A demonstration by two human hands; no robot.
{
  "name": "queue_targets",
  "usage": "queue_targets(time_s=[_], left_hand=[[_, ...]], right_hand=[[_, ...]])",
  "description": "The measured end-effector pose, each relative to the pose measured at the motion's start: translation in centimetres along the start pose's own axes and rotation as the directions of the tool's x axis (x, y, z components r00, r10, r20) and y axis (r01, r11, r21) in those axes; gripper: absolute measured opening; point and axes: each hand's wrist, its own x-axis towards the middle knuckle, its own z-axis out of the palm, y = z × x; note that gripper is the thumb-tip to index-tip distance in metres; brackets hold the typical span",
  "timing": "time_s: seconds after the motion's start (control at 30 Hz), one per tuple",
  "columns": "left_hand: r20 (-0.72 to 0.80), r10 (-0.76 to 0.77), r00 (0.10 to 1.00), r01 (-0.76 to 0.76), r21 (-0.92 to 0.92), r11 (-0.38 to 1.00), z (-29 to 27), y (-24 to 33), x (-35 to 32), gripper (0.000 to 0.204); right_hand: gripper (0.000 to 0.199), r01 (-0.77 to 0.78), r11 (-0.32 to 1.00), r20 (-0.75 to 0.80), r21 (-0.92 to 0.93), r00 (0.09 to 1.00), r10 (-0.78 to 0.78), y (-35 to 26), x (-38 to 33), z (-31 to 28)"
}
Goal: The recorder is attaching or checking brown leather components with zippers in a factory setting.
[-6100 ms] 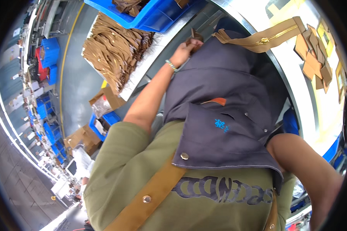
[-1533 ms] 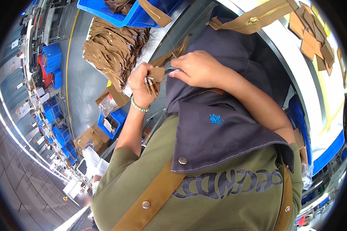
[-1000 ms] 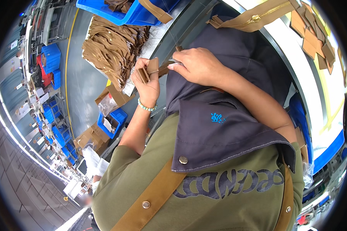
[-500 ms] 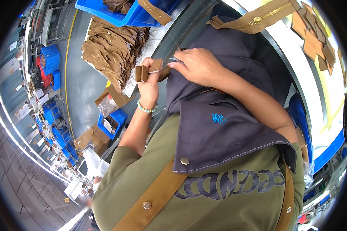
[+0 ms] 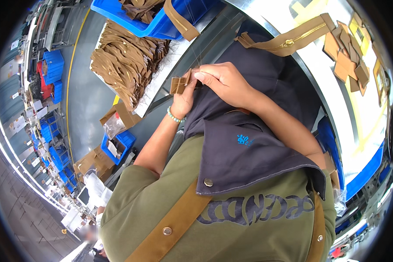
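Observation:
Small folded brown tabs (image 5: 177, 85) are held in my left hand (image 5: 184, 101), whose fingers are closed around them above my lap. My right hand (image 5: 226, 83) meets the left fingertips in a pinch; what it grips is hidden. Thin loose threads (image 5: 198, 59) run up from the fingertips toward a brown zipper strip (image 5: 180, 21), which hangs over the rim of a blue bin. Under both hands lies my dark apron (image 5: 257, 72).
A thick pile of brown pieces (image 5: 124, 63) lies on a white board at left, beside the blue bin (image 5: 161, 27). At right, a brown strip with a gold zipper (image 5: 292, 42) lies over the table edge, near several brown patches (image 5: 347, 54). An open carton (image 5: 125, 116) stands below the pile.
My hands have come together; the left moved right and turned its tabs. A grey pointed metal tip that showed at my right fingertips is now out of sight. The view shifted slightly.

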Motion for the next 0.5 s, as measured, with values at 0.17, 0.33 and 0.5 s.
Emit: queue_targets(time_s=[0.17, 0.33, 0.5], left_hand=[[0.152, -0.03, 0.988, 0.064, -0.226, 0.972, -1.4, 2.1, -0.2, 0.03], [0.117, 0.029, 0.993, -0.009, -0.168, 0.986, -0.2, 6.2, -1.7, 0.025], [0.024, 0.051, 0.998, -0.056, 0.337, 0.94, 1.1, 9.6, -1.9, 0.022]], right_hand=[[0.035, -0.057, 0.99, -0.041, 0.125, 0.997, 0.063, -1.4, -0.6, -2.0], [0.037, -0.002, 0.982, -0.016, 0.187, 1.0, 0.005, -2.0, -0.2, -2.5], [0.041, 0.204, 0.972, 0.119, -0.118, 0.975, -0.19, -1.9, 1.9, -2.7]])
